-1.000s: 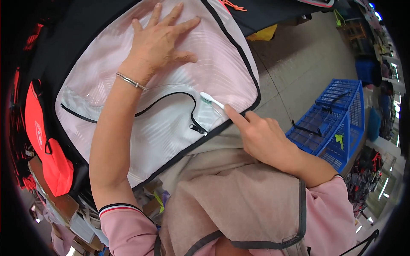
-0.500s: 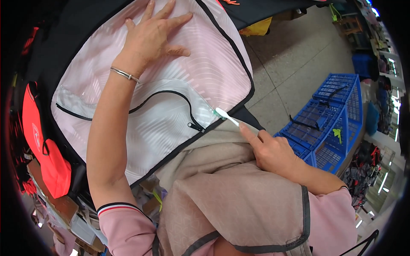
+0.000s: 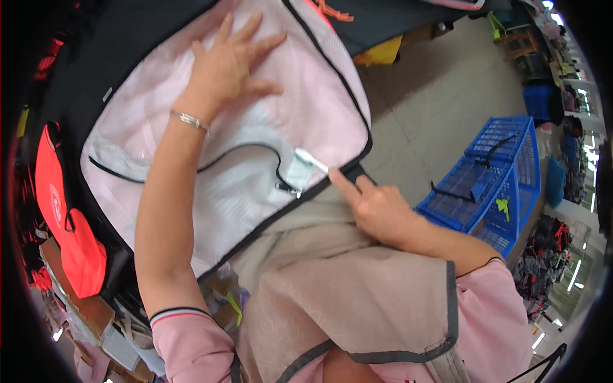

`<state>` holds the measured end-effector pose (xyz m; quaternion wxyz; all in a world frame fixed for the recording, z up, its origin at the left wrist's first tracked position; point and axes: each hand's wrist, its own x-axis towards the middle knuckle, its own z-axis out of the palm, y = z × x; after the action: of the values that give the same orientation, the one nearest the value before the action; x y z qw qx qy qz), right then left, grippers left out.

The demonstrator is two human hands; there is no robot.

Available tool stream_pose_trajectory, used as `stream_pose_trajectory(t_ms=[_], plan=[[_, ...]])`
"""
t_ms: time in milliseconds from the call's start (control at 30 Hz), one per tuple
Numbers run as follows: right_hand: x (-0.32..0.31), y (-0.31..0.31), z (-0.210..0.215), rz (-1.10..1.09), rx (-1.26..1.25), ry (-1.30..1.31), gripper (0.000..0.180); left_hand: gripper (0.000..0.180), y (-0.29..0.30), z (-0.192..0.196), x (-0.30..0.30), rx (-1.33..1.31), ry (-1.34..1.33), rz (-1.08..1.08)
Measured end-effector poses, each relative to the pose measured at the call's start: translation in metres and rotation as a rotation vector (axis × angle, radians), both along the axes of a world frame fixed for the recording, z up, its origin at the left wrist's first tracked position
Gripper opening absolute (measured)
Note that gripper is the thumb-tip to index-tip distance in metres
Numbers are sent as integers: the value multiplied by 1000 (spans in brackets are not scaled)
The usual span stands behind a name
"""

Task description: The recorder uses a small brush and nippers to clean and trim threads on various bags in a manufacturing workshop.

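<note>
My left hand [image 3: 230, 67] lies with spread fingers on a pale pink, patterned fabric piece [image 3: 319, 96] with black edging, which looks like a bag panel. Pinched in my right hand [image 3: 377, 207] is a white toothbrush [image 3: 314, 161] with greenish bristles. Its head touches the whitish part of the fabric, close to the black near-right edge. A wavy black zipper [image 3: 239, 138] runs across the panel, and its slider [image 3: 287, 189] sits just left of the brush. My palm hides the fabric beneath it.
At left hangs a bright orange-red bag piece [image 3: 64, 217] beside cardboard boxes [image 3: 70, 287]. Blue plastic crates [image 3: 469, 188] stand on the floor at right. My brown apron [image 3: 357, 300] touches the panel's near edge. Dark cloth [image 3: 383, 22] covers the far surface.
My right hand has moved left and slightly up, carrying the toothbrush head further in over the fabric. The left hand stays spread in about the same place.
</note>
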<state>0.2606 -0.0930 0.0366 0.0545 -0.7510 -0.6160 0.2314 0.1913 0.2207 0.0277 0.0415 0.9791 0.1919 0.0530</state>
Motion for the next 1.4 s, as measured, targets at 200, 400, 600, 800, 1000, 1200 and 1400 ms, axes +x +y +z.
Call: stream_pose_trajectory(t_ms=[200,400,600,800,1000,1200,1400], plan=[[51,-24,21,77,13,175,56,84,-4,3,-15,-123,27,4],[131,78,50,-406,351,356,44,63,5,16,-80,-597,-274,110],[222,213,-5,-363,574,87,36,28,-14,47,-209,-578,-1014,641],[263,278,-33,-100,627,-342,45,26,-92,-9,-337,-243,-1364,1249],[149,266,24,-231,520,15,32,22,-163,-115,-388,-823,-1214,1468],[77,264,62,187,953,-371,28,62,-153,-113,-356,-1455,-1843,1050],[-77,265,86,525,639,394,33,54,-155,-119,-358,-1652,-1850,687]])
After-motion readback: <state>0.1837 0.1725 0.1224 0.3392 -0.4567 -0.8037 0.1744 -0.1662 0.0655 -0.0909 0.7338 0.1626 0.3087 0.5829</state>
